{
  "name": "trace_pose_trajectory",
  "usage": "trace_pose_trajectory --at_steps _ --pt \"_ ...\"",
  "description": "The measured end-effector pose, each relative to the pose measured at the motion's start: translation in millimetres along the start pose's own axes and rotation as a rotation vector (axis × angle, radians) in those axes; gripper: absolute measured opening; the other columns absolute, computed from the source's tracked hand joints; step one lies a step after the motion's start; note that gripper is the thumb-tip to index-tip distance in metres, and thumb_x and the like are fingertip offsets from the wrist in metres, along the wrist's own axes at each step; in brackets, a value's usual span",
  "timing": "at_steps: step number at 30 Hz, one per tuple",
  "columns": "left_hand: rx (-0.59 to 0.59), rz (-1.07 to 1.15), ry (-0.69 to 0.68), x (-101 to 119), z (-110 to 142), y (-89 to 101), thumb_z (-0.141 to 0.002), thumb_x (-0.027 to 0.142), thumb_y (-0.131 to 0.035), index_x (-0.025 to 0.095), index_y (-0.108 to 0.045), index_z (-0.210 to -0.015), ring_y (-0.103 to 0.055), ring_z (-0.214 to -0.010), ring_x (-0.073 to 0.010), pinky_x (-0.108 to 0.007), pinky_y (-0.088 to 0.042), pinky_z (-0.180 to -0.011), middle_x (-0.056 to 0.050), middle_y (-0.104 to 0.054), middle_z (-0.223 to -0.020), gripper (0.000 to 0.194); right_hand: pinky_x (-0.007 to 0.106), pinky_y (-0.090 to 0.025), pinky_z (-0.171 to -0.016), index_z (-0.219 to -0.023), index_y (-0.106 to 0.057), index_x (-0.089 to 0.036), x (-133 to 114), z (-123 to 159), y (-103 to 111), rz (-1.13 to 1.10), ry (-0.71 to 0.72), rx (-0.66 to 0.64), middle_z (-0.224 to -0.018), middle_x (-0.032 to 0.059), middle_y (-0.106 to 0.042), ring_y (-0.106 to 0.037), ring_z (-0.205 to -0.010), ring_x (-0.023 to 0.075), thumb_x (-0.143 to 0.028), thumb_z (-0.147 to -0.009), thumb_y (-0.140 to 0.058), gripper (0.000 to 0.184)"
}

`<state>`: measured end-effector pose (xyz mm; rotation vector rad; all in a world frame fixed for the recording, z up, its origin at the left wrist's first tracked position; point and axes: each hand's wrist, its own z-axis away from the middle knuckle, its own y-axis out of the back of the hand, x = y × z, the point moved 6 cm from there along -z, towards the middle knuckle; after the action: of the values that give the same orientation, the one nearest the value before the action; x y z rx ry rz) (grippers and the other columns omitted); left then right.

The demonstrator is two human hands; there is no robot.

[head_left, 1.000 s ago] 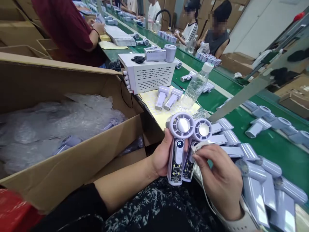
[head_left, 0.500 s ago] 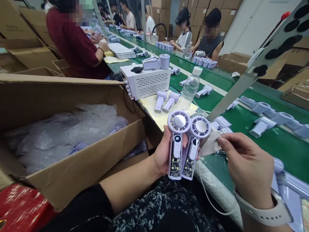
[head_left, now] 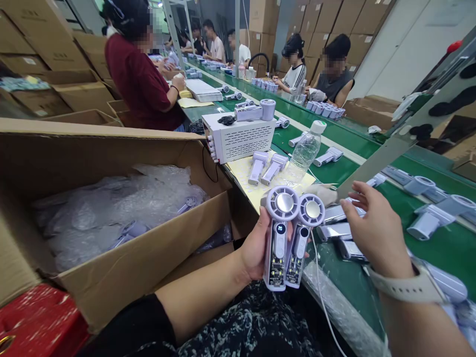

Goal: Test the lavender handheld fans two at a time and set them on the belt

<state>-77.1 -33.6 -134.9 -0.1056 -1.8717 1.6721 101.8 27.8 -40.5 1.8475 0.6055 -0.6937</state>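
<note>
Two lilac handheld fans are gripped side by side in my left hand (head_left: 256, 243). The nearer handheld fan (head_left: 279, 238) has a lit display reading 20, and its circuit board shows through the clear handle. On the second handheld fan (head_left: 303, 238) the display looks dark. My right hand (head_left: 375, 228) hovers to the right over the table edge, fingers apart, holding nothing. A white cloth (head_left: 323, 193) lies just beyond the fans, near my right fingertips. Beneath that hand rest several more lilac fans (head_left: 336, 231). A white cable (head_left: 320, 282) hangs down beside the held fans.
An open cardboard box (head_left: 148, 248) with bagged fans stands at my left. Ahead are a white power supply box (head_left: 241, 139), a plastic bottle (head_left: 305, 153) and two fans on yellow paper (head_left: 238, 168). A slanted metal post (head_left: 383, 158) rises at right. Co-workers sit along the green belt.
My right hand has let go of the white cloth, which now lies on the table, and its fingers have spread. The view has shifted; my left hand still holds both fans.
</note>
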Motion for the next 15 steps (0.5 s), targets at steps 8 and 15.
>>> trace_pose_trajectory --at_steps 8,15 --pt "-0.357 -1.017 -0.076 40.6 18.0 -46.7 -0.074 0.046 -0.089 0.019 -0.082 -0.097 -0.065 -0.116 -0.0361 -0.045 -0.049 -0.107 -0.014 -0.073 -0.119 0.036 0.044 -0.064 -0.085 -0.118 -0.077 -0.029 -2.1 107.0 -23.5 -0.888 -0.389 -0.614 -0.111 0.0098 -0.080 -0.075 -0.096 0.0303 -0.043 -0.066 -0.099 0.059" --pt "-0.050 -0.493 0.018 -6.0 -28.3 -16.6 -0.078 0.059 -0.084 0.020 -0.074 -0.100 -0.067 -0.081 -0.0196 -0.033 -0.058 -0.078 -0.005 -0.072 -0.093 0.046 0.022 -0.052 -0.056 -0.092 -0.076 -0.020 48.1 136.3 48.4 -0.918 -0.539 -0.217 -0.076 0.0009 -0.071 -0.064 -0.061 0.0131 -0.044 -0.069 -0.097 0.039"
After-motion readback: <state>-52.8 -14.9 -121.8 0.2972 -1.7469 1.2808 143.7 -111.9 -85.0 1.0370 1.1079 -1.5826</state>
